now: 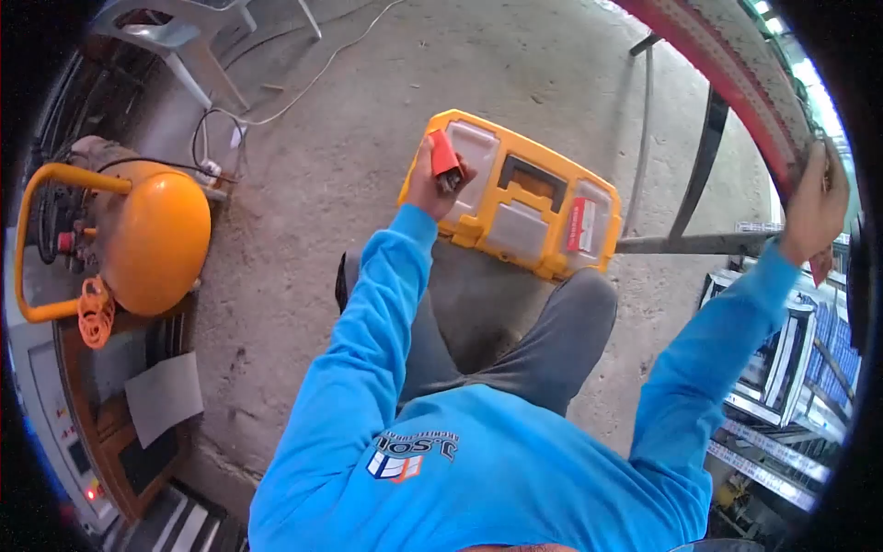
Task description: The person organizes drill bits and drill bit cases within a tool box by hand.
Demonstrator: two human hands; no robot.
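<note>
My left hand (429,188) is closed round a small red packet (443,155), with dark pieces showing at its near end. Just beneath it on the floor lies a yellow toolbox (556,247) with clear lid panels and a dark handle. A red and white box (581,224) shows at the toolbox's right side. Out to the far right, my right hand (817,204) has its fingers bent together at the edge of a long red-sided beam (727,69). What those fingers hold is hidden. A bit of red shows below that wrist.
A yellow tank (156,241) with a tubular handle and orange coiled hose (95,313) stands at left, above a brown cabinet (138,460). Dark metal legs (701,170) support the beam. Stacked profiles (782,359) lie at right. A grey plastic chair (189,46) and a cable (317,69) are upper left.
</note>
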